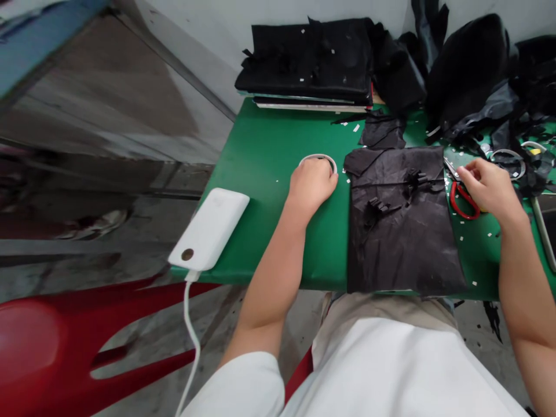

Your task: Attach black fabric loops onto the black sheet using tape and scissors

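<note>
My left hand (313, 184) is closed in a fist over a thin white ring (319, 156), whose near side the fingers hide. Its exact kind does not show. My right hand (490, 188) has curled fingers at the middle of a pair of red-handled scissors (464, 201). The scissor blades point up and left, and part of the handles is hidden under the hand. Between my hands a black fabric bag (403, 237) lies flat, with small bunched black strips (417, 180) on it. Its lower edge reaches the table's front edge.
The green table (269, 139) carries a folded black fabric stack (304, 63) at the back and heaped black fabric (469, 69) back right. White scraps are scattered about. A white power bank (211, 229) with a cable (191, 330) lies front left, above a red chair (87, 341).
</note>
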Available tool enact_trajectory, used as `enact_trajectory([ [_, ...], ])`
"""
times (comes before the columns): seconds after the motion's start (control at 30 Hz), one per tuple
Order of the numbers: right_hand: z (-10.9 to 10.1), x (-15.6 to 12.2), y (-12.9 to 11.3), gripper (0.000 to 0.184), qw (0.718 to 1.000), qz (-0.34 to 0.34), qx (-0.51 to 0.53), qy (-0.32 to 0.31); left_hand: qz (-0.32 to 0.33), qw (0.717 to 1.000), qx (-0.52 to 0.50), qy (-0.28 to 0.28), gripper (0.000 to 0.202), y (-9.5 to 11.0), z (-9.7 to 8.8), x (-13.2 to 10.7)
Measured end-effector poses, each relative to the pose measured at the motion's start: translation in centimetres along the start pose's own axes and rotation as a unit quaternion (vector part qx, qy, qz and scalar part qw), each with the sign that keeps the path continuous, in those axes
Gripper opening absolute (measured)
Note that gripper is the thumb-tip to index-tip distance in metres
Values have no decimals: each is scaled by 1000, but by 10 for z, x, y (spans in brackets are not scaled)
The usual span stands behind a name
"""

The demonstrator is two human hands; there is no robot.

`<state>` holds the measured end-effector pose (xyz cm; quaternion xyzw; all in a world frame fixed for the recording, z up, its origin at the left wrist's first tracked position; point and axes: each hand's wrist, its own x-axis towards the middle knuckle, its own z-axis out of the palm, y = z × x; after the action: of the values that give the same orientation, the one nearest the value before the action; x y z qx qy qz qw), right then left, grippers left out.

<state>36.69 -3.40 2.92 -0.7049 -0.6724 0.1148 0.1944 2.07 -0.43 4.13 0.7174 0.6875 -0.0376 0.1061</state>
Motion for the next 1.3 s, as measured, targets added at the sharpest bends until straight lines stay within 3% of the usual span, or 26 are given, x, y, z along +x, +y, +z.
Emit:
enact_trajectory([
  [0.07,-10,-6,9,30,994,46,-66,-77,-7,1000,-2,3,28,0,0,0],
  [0.13,-15,-11,14,30,986,63,-106,-113,-15,1000,-8,20,28,-1,3,1],
  [0.3,-16,-18,7,31,967,60,-203,-139,-45,992,-37,111,25,4,11,6],
  [0.47,-10,-19,-11,26,946,74,-274,-157,-92,986,-65,127,29,11,16,11],
  [0.8,-3,-13,-25,47,939,152,-257,-169,-84,984,-80,139,29,5,33,28],
  [1.03,-7,-12,-28,44,939,179,-246,-164,-53,978,-108,168,23,-13,38,44],
  [1.3,-12,-10,-21,35,943,186,-219,-170,-42,969,-138,203,17,-18,46,49],
])
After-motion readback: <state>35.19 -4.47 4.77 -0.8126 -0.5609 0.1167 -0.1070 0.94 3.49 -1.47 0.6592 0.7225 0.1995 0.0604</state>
